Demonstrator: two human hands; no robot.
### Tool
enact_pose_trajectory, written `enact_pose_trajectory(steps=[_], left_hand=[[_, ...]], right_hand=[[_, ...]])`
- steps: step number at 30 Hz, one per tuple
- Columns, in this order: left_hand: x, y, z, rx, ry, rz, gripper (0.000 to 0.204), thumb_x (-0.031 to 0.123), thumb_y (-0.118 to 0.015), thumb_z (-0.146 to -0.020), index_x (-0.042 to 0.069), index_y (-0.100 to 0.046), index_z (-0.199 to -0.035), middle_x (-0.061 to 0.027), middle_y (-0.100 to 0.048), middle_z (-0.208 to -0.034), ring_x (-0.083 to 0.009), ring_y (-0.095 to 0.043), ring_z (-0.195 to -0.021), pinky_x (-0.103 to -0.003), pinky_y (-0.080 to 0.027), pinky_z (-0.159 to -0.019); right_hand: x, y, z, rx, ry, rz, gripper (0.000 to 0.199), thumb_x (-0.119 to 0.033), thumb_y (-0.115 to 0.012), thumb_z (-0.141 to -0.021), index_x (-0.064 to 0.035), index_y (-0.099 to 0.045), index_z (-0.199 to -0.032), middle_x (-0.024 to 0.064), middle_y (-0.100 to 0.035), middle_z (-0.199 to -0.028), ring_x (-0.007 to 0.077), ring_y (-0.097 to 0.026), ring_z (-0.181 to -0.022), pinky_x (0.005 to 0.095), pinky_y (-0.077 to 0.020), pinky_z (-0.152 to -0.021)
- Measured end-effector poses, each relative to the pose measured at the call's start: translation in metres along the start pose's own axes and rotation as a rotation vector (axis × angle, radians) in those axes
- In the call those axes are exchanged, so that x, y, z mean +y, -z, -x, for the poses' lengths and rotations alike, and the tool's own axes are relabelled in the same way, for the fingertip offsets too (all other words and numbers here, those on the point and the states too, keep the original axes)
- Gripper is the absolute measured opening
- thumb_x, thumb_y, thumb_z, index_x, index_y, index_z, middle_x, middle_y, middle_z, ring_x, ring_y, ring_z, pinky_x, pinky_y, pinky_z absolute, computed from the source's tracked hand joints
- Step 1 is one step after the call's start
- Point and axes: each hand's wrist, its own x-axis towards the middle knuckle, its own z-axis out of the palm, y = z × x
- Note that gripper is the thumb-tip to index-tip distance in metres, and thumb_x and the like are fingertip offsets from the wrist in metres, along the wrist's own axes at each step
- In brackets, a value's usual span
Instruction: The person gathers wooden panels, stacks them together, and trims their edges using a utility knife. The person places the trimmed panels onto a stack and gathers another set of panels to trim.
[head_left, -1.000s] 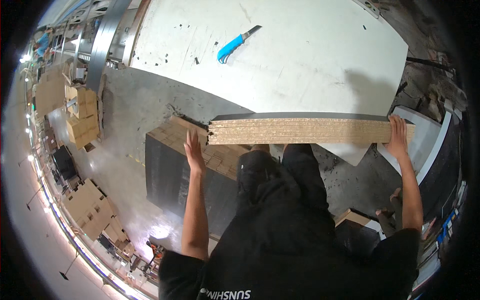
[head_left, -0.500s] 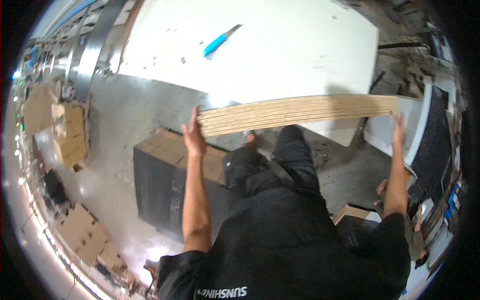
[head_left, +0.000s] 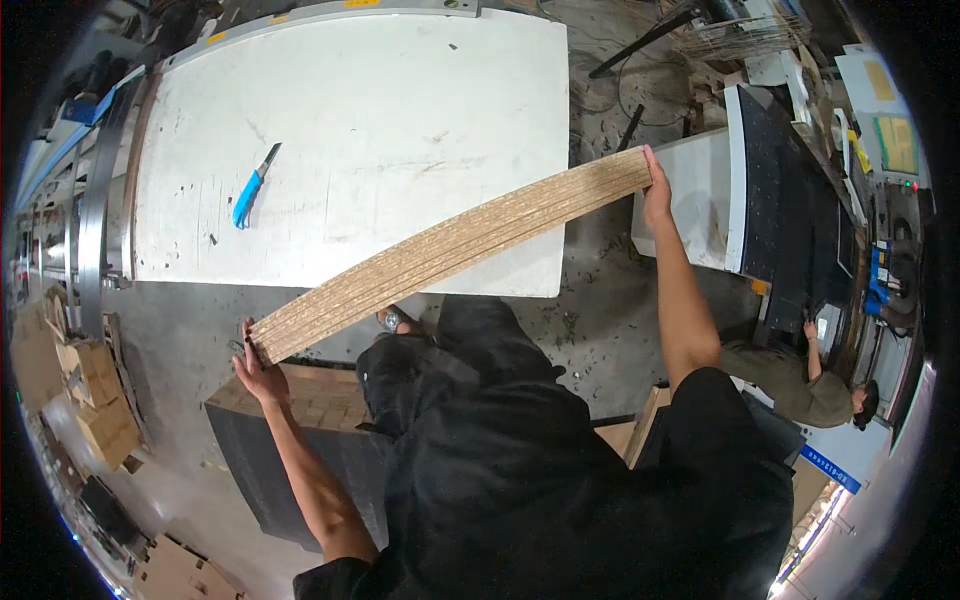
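A stack of long, narrow chipboard strips (head_left: 450, 243) spans the space in front of me, its speckled tan edges showing. My left hand (head_left: 262, 376) grips its near left end, with the fingers partly hidden by the boards. At the far right end, my right hand (head_left: 656, 190) is closed on the stack, so the bundle slants up toward the right. Part of it overlaps the near edge of a white-topped table (head_left: 400, 110) in the view; whether it touches cannot be told. On that table lies a blue-handled utility knife (head_left: 250, 195), blade out.
A black-sided stack with a brown top (head_left: 300, 400) stands near my left leg. Right of the table is a black machine bed (head_left: 785, 190) with a white edge. A co-worker (head_left: 810, 390) is at the right. Cardboard boxes (head_left: 105, 410) stand at the far left.
The chipboard stack has gone from nearly level to slanted, its right end farther away and its left end nearer. My view has turned, shifting the table and knife leftward.
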Motion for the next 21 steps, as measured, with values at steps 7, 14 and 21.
enact_pose_trajectory(steps=[7, 14, 21], left_hand=[[0.011, 0.031, 0.01, -0.012, 0.035, -0.045, 0.089, 0.07, -0.03, -0.108, 0.008, -0.034, -0.172, -0.0074, -0.034, -0.179, -0.0272, -0.025, -0.166, -0.046, -0.013, -0.136], [0.014, 0.001, 0.005, 0.07, 0.023, -0.143, 0.087, 0.063, -0.028, -0.106, 0.002, -0.047, -0.166, -0.015, -0.045, -0.171, -0.0325, -0.041, -0.154, -0.046, -0.02, -0.132], [0.012, -0.012, 0.017, 0.007, 0.007, -0.056, 0.096, 0.066, -0.028, -0.103, 0.0, -0.032, -0.172, -0.0124, -0.026, -0.181, -0.0312, -0.02, -0.168, -0.046, -0.01, -0.135]], right_hand=[[0.008, -0.005, -0.009, -0.01, -0.046, -0.04, 0.061, -0.041, -0.044, -0.114, -0.0073, -0.05, -0.165, 0.0064, -0.052, -0.166, 0.0224, -0.047, -0.153, 0.0386, -0.0316, -0.127], [0.074, 0.045, -0.035, -0.062, 0.121, -0.04, 0.056, -0.045, -0.051, -0.113, -0.0088, -0.058, -0.156, 0.0061, -0.062, -0.153, 0.0216, -0.054, -0.145, 0.0422, -0.0379, -0.124], [0.074, 0.04, -0.059, 0.059, -0.098, -0.178, 0.055, -0.036, -0.053, -0.112, -0.003, -0.058, -0.156, 0.0098, -0.062, -0.157, 0.0229, -0.053, -0.148, 0.039, -0.0347, -0.125]])
